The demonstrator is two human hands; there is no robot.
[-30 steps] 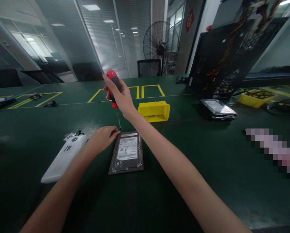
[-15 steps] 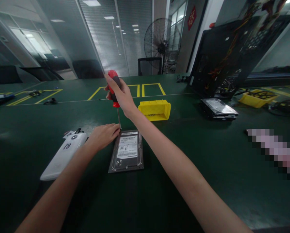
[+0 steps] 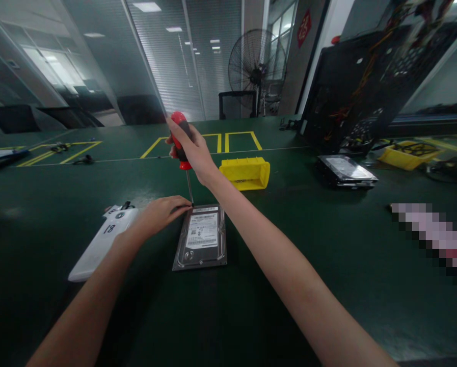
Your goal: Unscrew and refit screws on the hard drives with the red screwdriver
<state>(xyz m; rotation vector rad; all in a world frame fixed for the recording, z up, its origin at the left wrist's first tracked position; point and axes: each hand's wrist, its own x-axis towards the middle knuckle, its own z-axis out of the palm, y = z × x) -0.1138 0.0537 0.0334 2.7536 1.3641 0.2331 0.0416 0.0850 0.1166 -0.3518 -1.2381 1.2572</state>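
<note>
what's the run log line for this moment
right hand: grips screwdriver | left hand: beside its tip | drive: label up, tip at far left corner

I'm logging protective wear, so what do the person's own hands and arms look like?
The left hand and right hand are bare, without gloves. Both forearms are uncovered, with no sleeve, watch or bracelet in view. Rings can't be ruled out.

Dim overall. A window (image 3: pixel 54 69) glows at far left; the table (image 3: pixel 213 316) sinks into shadow in front. Fine detail on the hard drive (image 3: pixel 200 238) blurs. Lens stretch slants the sides; 1 patch (image 3: pixel 434 235) at right is pixelated.
</note>
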